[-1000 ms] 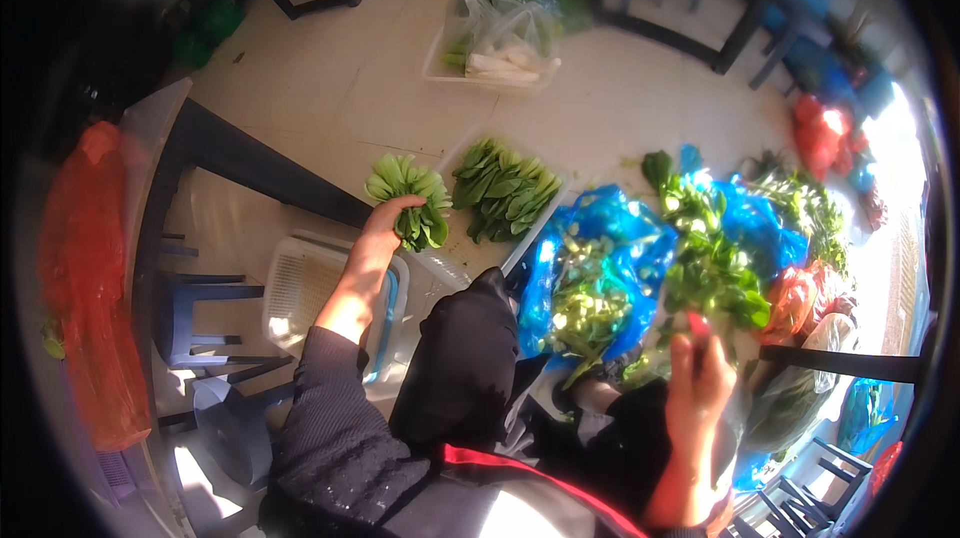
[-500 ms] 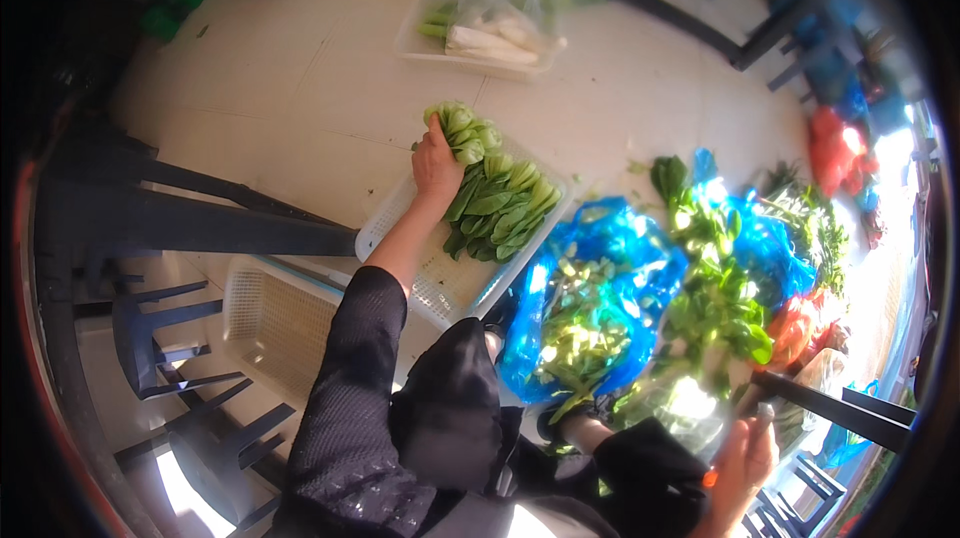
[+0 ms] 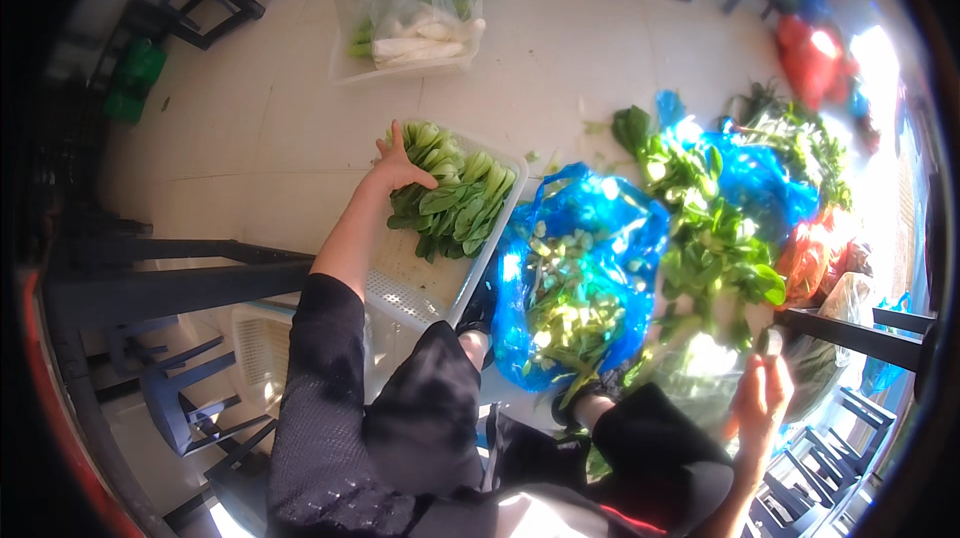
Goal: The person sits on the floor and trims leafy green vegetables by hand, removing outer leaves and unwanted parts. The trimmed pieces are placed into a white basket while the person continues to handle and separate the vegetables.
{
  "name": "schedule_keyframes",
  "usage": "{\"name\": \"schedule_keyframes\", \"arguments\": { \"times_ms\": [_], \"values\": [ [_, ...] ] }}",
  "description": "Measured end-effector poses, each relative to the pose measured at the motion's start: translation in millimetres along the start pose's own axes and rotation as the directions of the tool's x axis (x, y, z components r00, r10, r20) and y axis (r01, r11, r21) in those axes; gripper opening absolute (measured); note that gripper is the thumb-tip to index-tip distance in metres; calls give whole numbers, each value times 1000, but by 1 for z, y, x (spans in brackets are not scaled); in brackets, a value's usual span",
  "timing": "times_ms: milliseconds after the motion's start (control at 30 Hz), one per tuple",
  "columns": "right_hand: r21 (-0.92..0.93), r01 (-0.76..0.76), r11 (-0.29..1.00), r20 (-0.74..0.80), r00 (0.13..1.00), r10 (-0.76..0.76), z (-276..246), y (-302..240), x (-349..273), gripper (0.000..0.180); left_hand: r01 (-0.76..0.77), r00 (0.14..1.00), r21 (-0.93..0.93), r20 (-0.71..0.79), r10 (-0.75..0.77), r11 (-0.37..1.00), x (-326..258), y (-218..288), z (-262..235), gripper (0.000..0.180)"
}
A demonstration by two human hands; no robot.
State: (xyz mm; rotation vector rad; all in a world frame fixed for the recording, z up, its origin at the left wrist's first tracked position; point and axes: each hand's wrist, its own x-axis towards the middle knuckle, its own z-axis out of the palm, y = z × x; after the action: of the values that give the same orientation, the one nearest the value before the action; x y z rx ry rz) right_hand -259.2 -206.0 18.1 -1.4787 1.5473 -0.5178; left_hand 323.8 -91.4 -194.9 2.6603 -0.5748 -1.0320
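Observation:
My left hand reaches forward onto a row of green bok choy lying in a white perforated tray on the tiled floor, fingers spread over the leftmost stalks. My right hand is low at the right, closed around a small dark object that may be a knife; I cannot tell for sure. Between my knees lies an open blue plastic bag with leaf trimmings. More loose greens are piled on another blue bag to the right.
A clear bag of white and green vegetables lies further out on the floor. Red and orange bags sit at the right. Dark table and chair legs run along the left, and dark stacked stools stand at lower left.
My left hand has carried a bunch of greens from near my body out onto the tray and set it beside the others. My right hand has dropped lower and to the right.

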Motion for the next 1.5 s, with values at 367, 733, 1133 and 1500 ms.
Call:
{"name": "schedule_keyframes", "arguments": {
  "times_ms": [367, 733, 1133, 1500],
  "values": [
    [299, -476, 827, 158, 879, 449, 7, 101, 8, 22, -231, 882, 389, -303, 361, 892, 81, -51, 77, 87],
    [632, -565, 531, 84, 731, 677, 88, 262, 103, 32, -825, 348, 447, -81, 934, 346, -98, 171, 144, 60],
    [587, -334, 737, 333, 930, 157, 71, 253, 79, 26, -2, 614, -653, 597, 517, 757, -233, 222, 414, 70],
    [-3, -350, 937, 28, 936, 350, 27, 269, 129, 29, -929, 152, -301, 216, 965, 214, -257, 254, 378, 53]
  ]
}}
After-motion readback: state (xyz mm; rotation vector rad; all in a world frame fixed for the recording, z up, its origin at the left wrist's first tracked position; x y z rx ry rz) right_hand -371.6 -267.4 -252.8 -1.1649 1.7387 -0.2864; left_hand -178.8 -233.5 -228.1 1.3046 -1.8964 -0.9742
